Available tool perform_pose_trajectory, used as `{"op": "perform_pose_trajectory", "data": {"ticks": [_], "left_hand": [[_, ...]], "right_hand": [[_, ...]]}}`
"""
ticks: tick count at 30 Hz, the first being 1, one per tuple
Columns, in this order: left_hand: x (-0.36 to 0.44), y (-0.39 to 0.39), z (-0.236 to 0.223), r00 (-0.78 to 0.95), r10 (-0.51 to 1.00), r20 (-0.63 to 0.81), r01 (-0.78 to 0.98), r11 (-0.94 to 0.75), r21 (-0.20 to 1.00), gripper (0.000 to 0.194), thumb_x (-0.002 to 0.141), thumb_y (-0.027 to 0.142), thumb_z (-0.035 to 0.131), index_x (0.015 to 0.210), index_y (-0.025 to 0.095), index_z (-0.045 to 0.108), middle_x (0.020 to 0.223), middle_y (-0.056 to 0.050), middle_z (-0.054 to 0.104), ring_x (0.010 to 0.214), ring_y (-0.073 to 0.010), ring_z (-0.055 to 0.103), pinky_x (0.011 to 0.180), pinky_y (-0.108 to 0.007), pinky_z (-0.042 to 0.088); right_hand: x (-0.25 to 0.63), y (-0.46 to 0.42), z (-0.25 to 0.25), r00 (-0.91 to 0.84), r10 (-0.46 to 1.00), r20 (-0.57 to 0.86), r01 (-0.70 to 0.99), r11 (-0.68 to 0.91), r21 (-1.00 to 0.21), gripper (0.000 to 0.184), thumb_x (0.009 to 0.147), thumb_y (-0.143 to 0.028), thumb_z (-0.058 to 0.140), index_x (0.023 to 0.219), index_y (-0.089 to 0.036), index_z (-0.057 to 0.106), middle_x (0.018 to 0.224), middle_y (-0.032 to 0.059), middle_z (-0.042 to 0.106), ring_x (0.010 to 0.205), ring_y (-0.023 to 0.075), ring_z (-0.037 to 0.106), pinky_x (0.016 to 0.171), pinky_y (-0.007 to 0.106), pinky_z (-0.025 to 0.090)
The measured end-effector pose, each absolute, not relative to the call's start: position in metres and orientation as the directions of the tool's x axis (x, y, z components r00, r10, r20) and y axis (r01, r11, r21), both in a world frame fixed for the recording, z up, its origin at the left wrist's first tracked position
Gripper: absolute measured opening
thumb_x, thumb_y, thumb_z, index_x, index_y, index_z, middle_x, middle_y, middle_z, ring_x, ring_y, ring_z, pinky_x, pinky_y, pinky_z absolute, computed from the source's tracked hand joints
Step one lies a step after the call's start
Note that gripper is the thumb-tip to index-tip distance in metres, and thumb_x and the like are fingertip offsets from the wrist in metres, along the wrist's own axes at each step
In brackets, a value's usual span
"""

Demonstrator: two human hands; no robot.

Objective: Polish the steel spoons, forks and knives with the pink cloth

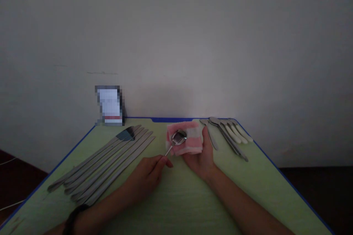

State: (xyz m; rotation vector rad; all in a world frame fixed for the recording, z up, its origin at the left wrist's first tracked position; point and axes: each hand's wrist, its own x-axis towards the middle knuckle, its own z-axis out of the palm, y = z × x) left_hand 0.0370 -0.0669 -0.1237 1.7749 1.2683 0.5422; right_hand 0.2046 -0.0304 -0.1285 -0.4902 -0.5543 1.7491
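In front of me a metal spoon (179,137) tilts away, its bowl over a folded pink-and-white cloth (194,142). My left hand (152,169) pinches the spoon by its handle, thumb and fingers closed round it. The cloth rests in my right hand (200,161), which cups it from below with the thumb up along its right side. Most of the right fingers are hidden beneath the cloth. The spoon's bowl appears to lie against the cloth; whether it touches is hard to tell.
Several long flat metal utensils (110,169) lie slanted on the green table (176,198) at left. Farther right are a metal fork or spoon (211,137), more metal spoons (228,137) and white-handled cutlery (234,135). A pixelated upright screen (110,104) stands against the wall (176,44).
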Motion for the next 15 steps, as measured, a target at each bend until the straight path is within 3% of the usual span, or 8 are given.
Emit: {"op": "perform_pose_trajectory", "data": {"ticks": [2, 4, 7, 10, 15], "left_hand": [[0.037, -0.067, -0.124, 0.375, 0.917, -0.137, 0.527, -0.090, 0.845, 0.048, 0.089, 0.047, 0.027, 0.088, 0.014, 0.063, 0.043, 0.008, 0.033, 0.041, -0.0117, 0.036, 0.044, -0.021, 0.029], [0.036, -0.066, -0.124, 0.370, 0.918, -0.141, 0.512, -0.075, 0.856, 0.049, 0.089, 0.048, 0.028, 0.089, 0.014, 0.062, 0.043, 0.008, 0.033, 0.041, -0.0117, 0.037, 0.044, -0.021, 0.029], [0.036, -0.066, -0.123, 0.367, 0.917, -0.156, 0.497, -0.052, 0.866, 0.048, 0.089, 0.049, 0.028, 0.091, 0.014, 0.062, 0.043, 0.008, 0.034, 0.040, -0.0115, 0.037, 0.044, -0.021, 0.029], [0.035, -0.066, -0.123, 0.357, 0.918, -0.172, 0.500, -0.032, 0.866, 0.049, 0.089, 0.049, 0.028, 0.091, 0.014, 0.061, 0.042, 0.009, 0.036, 0.039, -0.0113, 0.038, 0.044, -0.021, 0.030], [0.035, -0.065, -0.126, 0.373, 0.912, -0.172, 0.503, -0.043, 0.863, 0.048, 0.089, 0.048, 0.028, 0.092, 0.014, 0.062, 0.041, 0.008, 0.039, 0.039, -0.0113, 0.040, 0.046, -0.021, 0.033]], "right_hand": [[0.203, -0.031, -0.131, -0.221, 0.975, -0.026, -0.746, -0.186, -0.640, 0.047, 0.071, -0.058, 0.060, 0.088, -0.015, 0.067, 0.078, 0.0046, 0.069, 0.073, 0.0197, 0.061, 0.067, 0.031, 0.048], [0.201, -0.031, -0.133, -0.205, 0.978, -0.031, -0.705, -0.169, -0.689, 0.026, 0.067, -0.036, 0.070, 0.080, -0.014, 0.067, 0.071, 0.0020, 0.067, 0.065, 0.0149, 0.059, 0.065, 0.026, 0.047], [0.199, -0.029, -0.137, -0.143, 0.985, -0.091, -0.711, -0.167, -0.683, 0.003, 0.064, -0.015, 0.064, 0.067, -0.014, 0.063, 0.064, -0.0003, 0.063, 0.059, 0.0108, 0.055, 0.062, 0.022, 0.045], [0.199, -0.025, -0.141, -0.092, 0.983, -0.159, -0.746, -0.174, -0.642, 0.005, 0.064, -0.012, 0.057, 0.060, -0.015, 0.059, 0.060, -0.0009, 0.060, 0.058, 0.0106, 0.053, 0.059, 0.023, 0.045], [0.200, -0.025, -0.144, -0.071, 0.986, -0.154, -0.741, -0.156, -0.654, 0.009, 0.058, -0.006, 0.057, 0.058, -0.016, 0.058, 0.055, -0.0033, 0.057, 0.053, 0.0094, 0.050, 0.055, 0.021, 0.042]]}}
